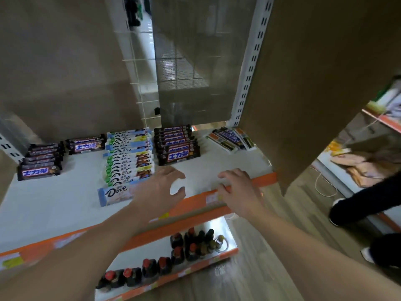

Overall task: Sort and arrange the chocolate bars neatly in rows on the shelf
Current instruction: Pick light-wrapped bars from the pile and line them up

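On the white shelf lie rows of chocolate bars. Dark Snickers bars sit stacked at the far left, at the back left and right of centre. A long row of white and blue Dove bars runs down the middle. One pale blue Dove bar lies alone near the front. A loose pile of mixed bars sits at the back right. My left hand hovers beside the lone Dove bar, fingers loosely curved, holding nothing. My right hand hangs over the shelf's front edge, empty.
An orange price strip runs along the shelf front. A lower shelf holds several dark bottles with red caps. A brown panel bounds the shelf on the right. A person's dark-clothed legs stand at the right.
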A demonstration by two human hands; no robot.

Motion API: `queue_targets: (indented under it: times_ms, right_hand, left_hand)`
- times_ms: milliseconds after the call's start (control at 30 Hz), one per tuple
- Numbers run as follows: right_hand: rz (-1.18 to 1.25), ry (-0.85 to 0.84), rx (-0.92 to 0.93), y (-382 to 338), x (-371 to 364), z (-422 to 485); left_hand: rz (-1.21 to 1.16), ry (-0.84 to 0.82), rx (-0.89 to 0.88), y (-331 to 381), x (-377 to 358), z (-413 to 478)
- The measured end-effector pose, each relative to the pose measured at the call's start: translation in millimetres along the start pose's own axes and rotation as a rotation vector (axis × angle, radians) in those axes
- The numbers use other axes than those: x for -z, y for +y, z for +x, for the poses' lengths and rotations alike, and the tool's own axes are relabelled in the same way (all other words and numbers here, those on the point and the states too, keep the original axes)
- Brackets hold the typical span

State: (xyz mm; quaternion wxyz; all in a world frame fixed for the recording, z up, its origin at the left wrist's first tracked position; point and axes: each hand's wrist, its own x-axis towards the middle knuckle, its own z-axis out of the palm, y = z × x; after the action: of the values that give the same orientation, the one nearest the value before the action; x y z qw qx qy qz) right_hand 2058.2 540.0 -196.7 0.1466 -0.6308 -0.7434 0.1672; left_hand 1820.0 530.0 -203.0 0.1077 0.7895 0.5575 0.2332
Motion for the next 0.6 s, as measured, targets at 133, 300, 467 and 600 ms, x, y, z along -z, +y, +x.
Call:
queue_targets:
  times_ms: [133,300,467,600]
  right_hand:
    - [-0.003,0.046,-0.034,36.2,18.3,-0.3]
    - [0.01,0.079,-0.043,77.9,29.8,8.4]
    - [0.045,0.082,-0.034,110.1,35.0,26.9]
    - [0.083,0.078,-0.002,123.1,34.7,42.0]
  left_hand:
    - [0.0,-0.015,-0.028,29.3,-21.9,23.8]
    - [0.034,-0.031,-0.014,61.9,-49.4,56.5]
    - [0.048,-0.056,0.045,91.4,-79.4,81.4]
    - [0.073,-0.066,0.105,103.2,-94.8,95.1]
